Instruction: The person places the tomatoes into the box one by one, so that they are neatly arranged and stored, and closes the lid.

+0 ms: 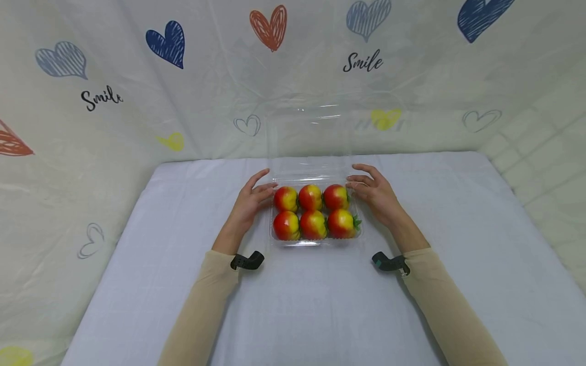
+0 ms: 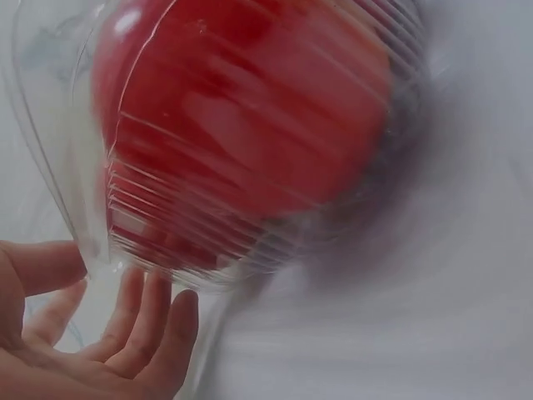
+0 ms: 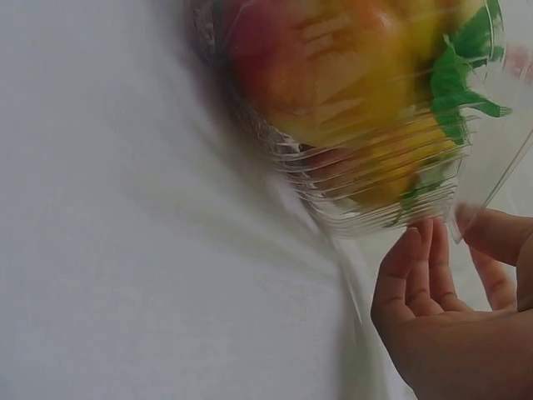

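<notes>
A clear plastic clamshell box (image 1: 299, 244) stands on the table with its lid (image 1: 306, 134) raised at the back. Inside lie several glossy red-and-yellow fruits (image 1: 313, 224) in two rows, some with green leaves (image 3: 458, 79); their exact kind is unclear. My left hand (image 1: 247, 203) is at the back left corner, its thumb touching the lid's edge and other fingers beside the ribbed wall. At the back right corner my right hand (image 1: 377, 195) mirrors it, thumb by the lid's lower corner. The fingers of both hands look extended or loosely bent.
A white cloth covers the table (image 1: 311, 310). Behind it hangs a pale curtain (image 1: 206, 76) printed with hearts and the word Smile, close behind the raised lid. Black wrist devices (image 1: 247, 261) sit at both beige cuffs.
</notes>
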The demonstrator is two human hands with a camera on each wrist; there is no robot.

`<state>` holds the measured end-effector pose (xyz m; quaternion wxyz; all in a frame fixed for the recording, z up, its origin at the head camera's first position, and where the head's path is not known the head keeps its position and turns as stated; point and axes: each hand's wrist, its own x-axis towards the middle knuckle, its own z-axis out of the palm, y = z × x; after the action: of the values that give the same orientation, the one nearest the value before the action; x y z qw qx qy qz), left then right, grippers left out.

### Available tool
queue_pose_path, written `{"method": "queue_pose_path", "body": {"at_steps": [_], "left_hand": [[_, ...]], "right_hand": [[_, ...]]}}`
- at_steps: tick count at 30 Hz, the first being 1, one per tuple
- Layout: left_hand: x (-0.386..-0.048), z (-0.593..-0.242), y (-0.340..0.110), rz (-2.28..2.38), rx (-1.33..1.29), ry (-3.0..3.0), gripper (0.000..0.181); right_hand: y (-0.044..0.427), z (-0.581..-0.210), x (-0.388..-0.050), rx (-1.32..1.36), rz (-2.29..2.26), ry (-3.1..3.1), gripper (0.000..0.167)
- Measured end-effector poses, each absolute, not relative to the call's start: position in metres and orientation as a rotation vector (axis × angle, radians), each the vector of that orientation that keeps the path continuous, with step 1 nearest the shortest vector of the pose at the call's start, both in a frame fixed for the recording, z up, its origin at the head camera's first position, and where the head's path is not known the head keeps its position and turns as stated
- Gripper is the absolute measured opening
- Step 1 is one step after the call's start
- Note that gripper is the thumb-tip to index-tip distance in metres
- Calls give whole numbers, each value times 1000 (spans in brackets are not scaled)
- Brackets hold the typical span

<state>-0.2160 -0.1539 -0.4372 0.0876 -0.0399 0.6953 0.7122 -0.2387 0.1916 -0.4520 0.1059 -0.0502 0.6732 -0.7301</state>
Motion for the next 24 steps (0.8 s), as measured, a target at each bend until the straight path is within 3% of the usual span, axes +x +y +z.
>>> {"method": "queue_pose_path", "body": {"at_steps": [9,24], "left_hand": [[-238,-400,-144,2130,-49,2215,53],[-251,-352,-142,2201,39,2390,46]], "right_hand": [[199,-453,-239,-158,-2187,1978,48],[196,-455,-237,-164,-2224,1985,53]]}}
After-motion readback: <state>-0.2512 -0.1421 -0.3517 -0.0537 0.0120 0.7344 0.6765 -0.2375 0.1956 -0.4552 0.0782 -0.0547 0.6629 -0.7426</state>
